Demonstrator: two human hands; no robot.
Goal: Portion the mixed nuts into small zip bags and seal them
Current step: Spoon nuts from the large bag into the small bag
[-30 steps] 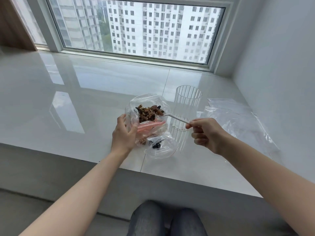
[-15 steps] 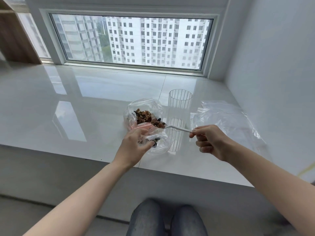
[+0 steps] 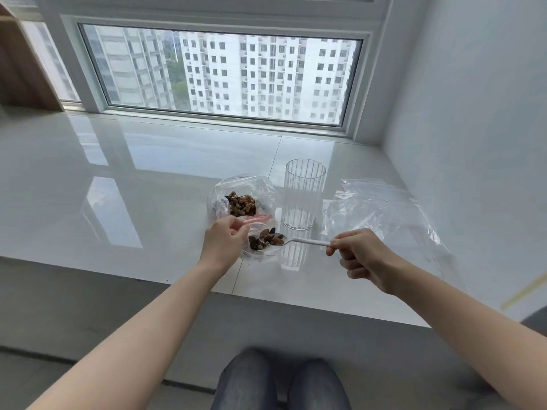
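A small zip bag [image 3: 260,242] is held open at its pink-striped mouth by the left hand [image 3: 223,244], whose thumb and fingers are pinched on the plastic edge just above the white sill [image 3: 133,184]. A few dark nuts are already seen inside this small bag. A white spoon [image 3: 296,241] is gripped by its handle in the right hand [image 3: 359,255], the fingers curled round the end of it, and the bowl of the spoon, loaded with nuts, is held at the mouth of the small bag. Just behind the small bag, a larger clear bag [image 3: 219,199] is rested on the sill with its top open, and the heap of mixed nuts [image 3: 242,205] is seen inside it. A ribbed glass [image 3: 303,196] is stood upright just to the right of the larger bag. Further right, near the wall, several flat clear bags [image 3: 381,211] are laid in a loose pile. A window [image 3: 222,75] is seen beyond the sill.
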